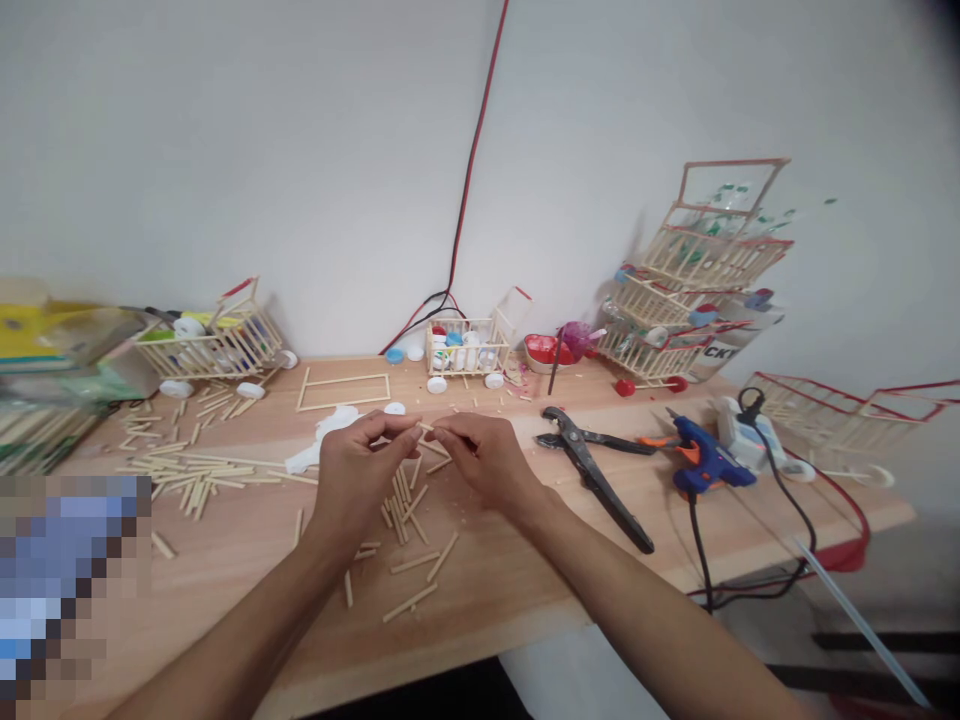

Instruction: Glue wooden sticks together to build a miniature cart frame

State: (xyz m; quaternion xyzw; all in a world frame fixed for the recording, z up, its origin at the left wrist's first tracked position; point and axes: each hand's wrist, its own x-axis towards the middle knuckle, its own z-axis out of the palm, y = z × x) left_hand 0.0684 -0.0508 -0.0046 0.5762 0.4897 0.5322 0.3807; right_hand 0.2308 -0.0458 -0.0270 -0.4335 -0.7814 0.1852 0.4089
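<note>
My left hand (358, 470) and my right hand (486, 458) meet over the middle of the table, fingertips almost touching. Both pinch a short wooden stick (425, 428), of which only a small piece shows between them. Below my hands lie several loose cut wooden sticks (405, 500). A crumpled white tissue (324, 435) is just left of my left hand, with a white bottle cap (394, 408) behind it. To the right of my right hand rest black-handled pliers (592, 465), jaws apart.
A blue glue gun (705, 460) with its cord and a white power strip (750, 435) lie on the right. Along the wall stand small stick carts (469, 350), a stacked pile of them (690, 270), a rectangular stick frame (345, 392) and a red-stained bowl (544, 352).
</note>
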